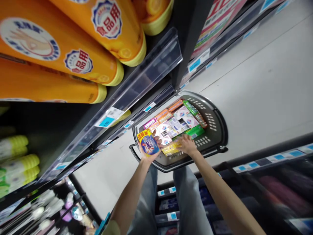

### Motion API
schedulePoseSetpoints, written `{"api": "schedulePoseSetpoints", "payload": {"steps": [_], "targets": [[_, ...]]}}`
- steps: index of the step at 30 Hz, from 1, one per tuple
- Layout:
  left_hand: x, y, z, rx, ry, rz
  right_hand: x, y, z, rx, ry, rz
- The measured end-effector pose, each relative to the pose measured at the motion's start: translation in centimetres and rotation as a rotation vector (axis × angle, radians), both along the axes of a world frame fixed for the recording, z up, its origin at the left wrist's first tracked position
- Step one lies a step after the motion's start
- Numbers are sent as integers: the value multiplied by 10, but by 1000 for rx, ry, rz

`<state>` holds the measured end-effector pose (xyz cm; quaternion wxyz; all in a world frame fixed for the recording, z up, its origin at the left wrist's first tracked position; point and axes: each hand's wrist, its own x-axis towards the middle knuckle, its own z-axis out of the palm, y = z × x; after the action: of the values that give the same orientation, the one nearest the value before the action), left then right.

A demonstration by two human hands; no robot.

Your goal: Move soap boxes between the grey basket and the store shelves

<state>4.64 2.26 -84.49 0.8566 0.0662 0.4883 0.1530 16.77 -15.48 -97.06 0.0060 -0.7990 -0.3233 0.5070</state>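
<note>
My left hand (149,158) is closed round a yellow and blue OMO laundry soap pack (149,144), held over the near left rim of the grey shopping basket (204,150). Inside the basket, the fingers of my right hand (187,145) close on the right end of a yellow pack (170,148), slightly blurred. White packs (183,117) with printed labels lie in the middle of the basket. Along its sides are orange packs (163,116), a pink pack (149,123) and green packs (196,131).
A shelf edge (146,75) with large orange bottles (95,67) overhangs the upper left. Another shelf with price tags (254,164) runs along the lower right. The basket's black handle (223,130) rests at its right end. Pale floor (264,81) lies beyond.
</note>
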Motion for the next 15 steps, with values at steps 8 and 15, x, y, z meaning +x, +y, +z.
{"api": "schedulePoseSetpoints", "payload": {"steps": [8, 15], "targets": [[-13, -9, -12, -78, -99, -44, 2, -5, -11, -5, -117, 97], [-21, -14, -18, -78, -120, -124, -18, 6, -7, -56, -187, 111]]}}
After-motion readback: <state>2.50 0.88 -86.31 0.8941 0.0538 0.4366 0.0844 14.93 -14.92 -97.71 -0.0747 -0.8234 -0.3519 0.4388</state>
